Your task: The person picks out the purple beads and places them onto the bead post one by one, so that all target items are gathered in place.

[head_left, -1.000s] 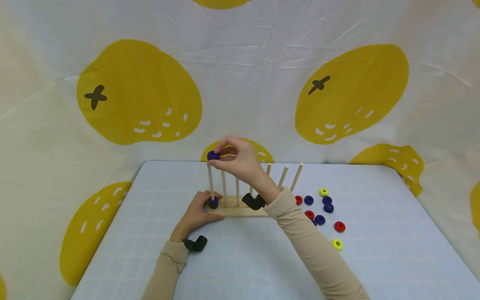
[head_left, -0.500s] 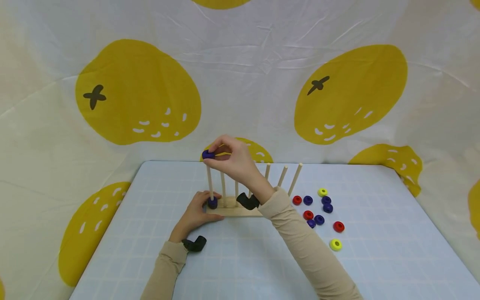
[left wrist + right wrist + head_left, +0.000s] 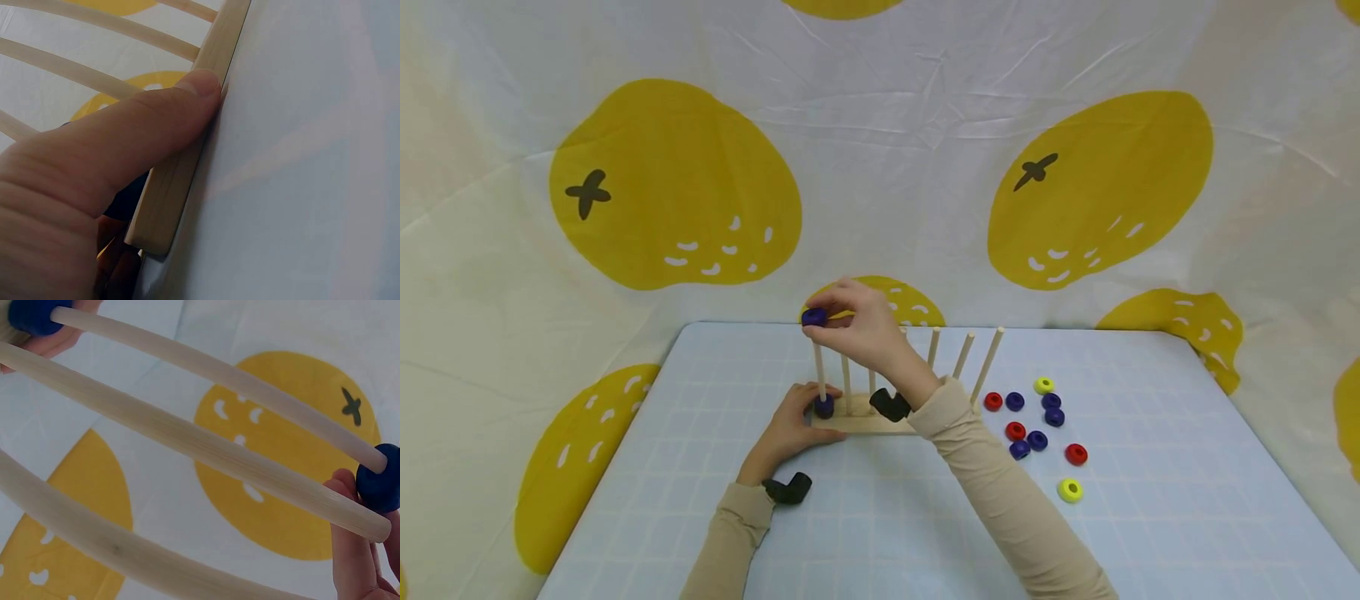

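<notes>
A wooden peg rack (image 3: 865, 425) with several upright pegs stands on the table. My left hand (image 3: 793, 423) grips its left end, thumb along the front edge of the base (image 3: 167, 200) and fingers round the back. At the foot of the leftmost peg (image 3: 820, 371) sits a dark blue bead (image 3: 823, 407). Another blue bead (image 3: 813, 317) is pinched between the thumb and fingers of my right hand (image 3: 868, 329), at the top of that same peg. In the right wrist view the peg's tip meets the hole of this blue bead (image 3: 380, 481).
Loose beads lie right of the rack: red ones (image 3: 1077, 454), yellow ones (image 3: 1071, 490) and several blue ones (image 3: 1037, 440). The table (image 3: 880, 533) has a pale checked cover. A white cloth with yellow fruit shapes (image 3: 677, 183) hangs behind.
My right hand has moved slightly left, then a little down with the blue bead, onto the top of the leftmost peg. My left hand keeps its place on the rack.
</notes>
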Demonstrator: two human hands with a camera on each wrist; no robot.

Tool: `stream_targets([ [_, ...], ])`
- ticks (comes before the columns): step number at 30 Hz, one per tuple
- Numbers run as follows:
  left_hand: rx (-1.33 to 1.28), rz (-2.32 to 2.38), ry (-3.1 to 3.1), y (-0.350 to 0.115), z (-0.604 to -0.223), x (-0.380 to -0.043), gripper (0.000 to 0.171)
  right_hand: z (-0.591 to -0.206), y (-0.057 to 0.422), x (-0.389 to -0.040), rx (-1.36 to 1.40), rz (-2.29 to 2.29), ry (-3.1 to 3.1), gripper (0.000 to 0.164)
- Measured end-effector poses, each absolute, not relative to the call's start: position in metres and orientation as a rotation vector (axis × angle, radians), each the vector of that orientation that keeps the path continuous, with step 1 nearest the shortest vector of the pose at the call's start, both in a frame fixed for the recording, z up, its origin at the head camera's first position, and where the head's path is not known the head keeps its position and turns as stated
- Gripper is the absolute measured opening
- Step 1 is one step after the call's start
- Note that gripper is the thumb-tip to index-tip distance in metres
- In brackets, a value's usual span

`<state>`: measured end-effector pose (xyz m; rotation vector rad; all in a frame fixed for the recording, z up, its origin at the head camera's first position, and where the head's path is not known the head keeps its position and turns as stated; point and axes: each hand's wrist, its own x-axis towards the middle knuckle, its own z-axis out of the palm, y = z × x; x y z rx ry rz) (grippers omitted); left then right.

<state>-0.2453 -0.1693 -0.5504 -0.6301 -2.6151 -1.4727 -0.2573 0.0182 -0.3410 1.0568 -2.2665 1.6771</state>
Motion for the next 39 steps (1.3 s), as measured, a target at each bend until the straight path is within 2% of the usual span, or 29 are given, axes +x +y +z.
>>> stream_targets([
  [17,-0.633,-1.495,-2.623,-0.1692,-0.5475,-0.2436,0.059,-0.3438,0.0215,-0.2581,1.224,1.327,-2.324,0.021],
  [39,-0.611,-1.515,-2.625,-0.1685,-0.5474,-0.2431,0.063,-0.3439,0.0212,-0.2605,1.195,1.361,-2.313,0.014],
])
